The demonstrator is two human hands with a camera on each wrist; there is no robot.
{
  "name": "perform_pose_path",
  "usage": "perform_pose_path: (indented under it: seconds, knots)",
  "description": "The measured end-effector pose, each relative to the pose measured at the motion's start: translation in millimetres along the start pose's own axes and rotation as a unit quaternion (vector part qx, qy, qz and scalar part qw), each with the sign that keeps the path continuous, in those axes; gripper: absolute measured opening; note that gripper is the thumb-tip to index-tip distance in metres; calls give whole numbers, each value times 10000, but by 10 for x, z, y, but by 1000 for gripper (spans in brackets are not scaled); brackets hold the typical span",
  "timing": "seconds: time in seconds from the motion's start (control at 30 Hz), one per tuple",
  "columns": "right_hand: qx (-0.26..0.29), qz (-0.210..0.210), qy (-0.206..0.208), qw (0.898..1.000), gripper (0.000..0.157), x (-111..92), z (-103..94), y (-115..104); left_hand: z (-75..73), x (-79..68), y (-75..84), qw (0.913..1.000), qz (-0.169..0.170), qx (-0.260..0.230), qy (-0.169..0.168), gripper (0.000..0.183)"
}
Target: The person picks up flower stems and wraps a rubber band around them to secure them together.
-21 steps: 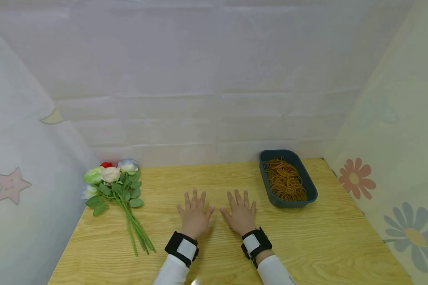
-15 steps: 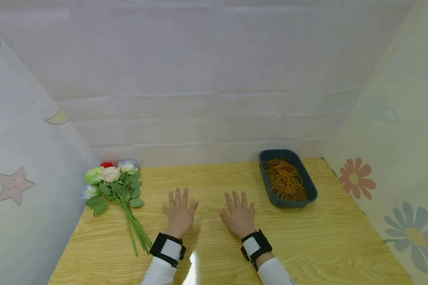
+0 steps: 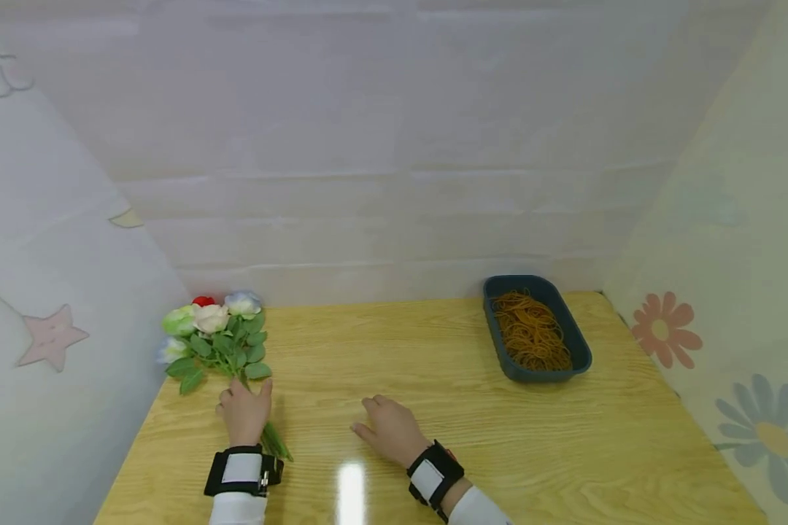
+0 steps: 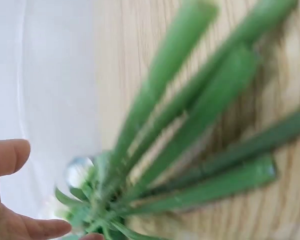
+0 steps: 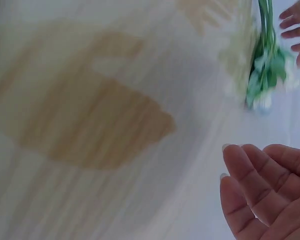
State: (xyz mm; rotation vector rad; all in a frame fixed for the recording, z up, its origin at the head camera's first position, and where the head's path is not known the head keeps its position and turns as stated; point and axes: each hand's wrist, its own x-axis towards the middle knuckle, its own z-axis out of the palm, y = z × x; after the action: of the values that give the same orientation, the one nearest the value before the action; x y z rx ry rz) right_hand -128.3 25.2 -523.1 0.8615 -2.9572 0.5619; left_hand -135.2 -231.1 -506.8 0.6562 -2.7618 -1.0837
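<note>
Flower bunch (image 3: 222, 341): lies at the left of the table (image 3: 381, 357), blossoms (image 3: 210, 319) toward the back cloth (image 3: 394, 131).
Stems (image 4: 162, 75): could fan out or slip away singly from too narrow a pinch; show no tie.
Leaves (image 3: 257, 370): may snag or bend from closing too high, near the foliage.
Bands (image 3: 532, 335): sit tangled in the dark tray (image 3: 543, 376), right of centre; likely to lift in clumps if tugged.
Left-hand grip (image 3: 245, 414): over the stems just below the leaves, thumb spread from fingers, grasping nothing; impossible to tell whether touching.
Right-hand grip (image 3: 394, 432): near mid-table, angled leftward, fingers loosely bent, empty, well apart from bunch and tray.
</note>
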Motion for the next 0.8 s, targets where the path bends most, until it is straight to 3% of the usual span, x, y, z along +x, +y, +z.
perform_pose_path:
  seconds: [0.2, 0.33, 0.53, 0.67, 0.8]
  knots:
    - [464, -130, -636, 9968, 52, 129, 186, -342, -77, 76, -147, 9909, -658, -548, -1039, 79]
    - [865, -49, -823, 9928, 54, 255, 237, -477, -65, 105, -125, 9774, -991, -1294, -1349, 82]
    - [1410, 140, -1041, 9844, 58, 420, 307, -614, -58, 136, -119, 9502, -1425, -2381, -1421, 79]
    - [1769, 242, -1267, 9757, 61, 457, 345, -677, 11, 114, -111, 9262, -1453, -3202, -1359, 69]
    - [1960, 205, -1385, 9706, 62, 467, 363, -742, 69, 68, -69, 9103, -1368, -3686, -1294, 49]
